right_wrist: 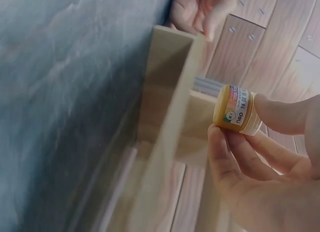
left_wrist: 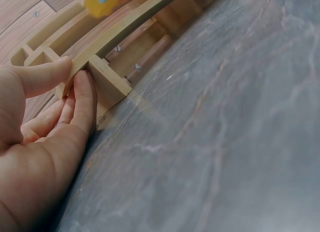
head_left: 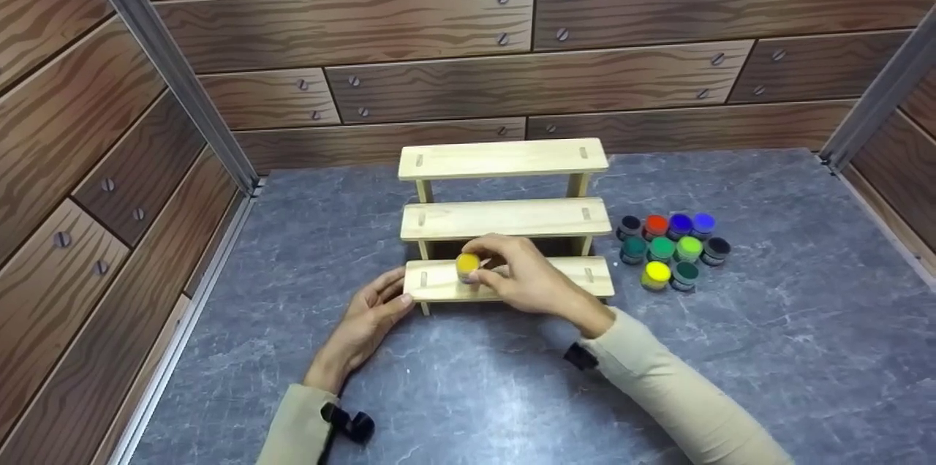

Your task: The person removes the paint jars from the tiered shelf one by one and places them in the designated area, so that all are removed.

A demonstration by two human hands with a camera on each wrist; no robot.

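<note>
A wooden three-tier stand (head_left: pixel 504 219) rises in steps on the grey marbled surface. My right hand (head_left: pixel 528 278) pinches a small paint jar (head_left: pixel 468 267) with a deep yellow top between thumb and fingertips, over the left part of the lowest board. Close up in the right wrist view, the jar (right_wrist: pixel 238 109) has a printed label and lies tilted among the fingertips. At the left end of that lowest board my left hand (head_left: pixel 371 322) grips the corner. The left wrist view has the thumb (left_wrist: pixel 47 76) on one face of the board and the fingers curled against its end.
Right of the stand, several small paint jars (head_left: pixel 661 249) stand grouped in rows, with red, blue, green, yellow and dark tops. Wood-patterned panels (head_left: pixel 431 26) wall the back and both sides, with metal rails (head_left: pixel 168 63) at the corners.
</note>
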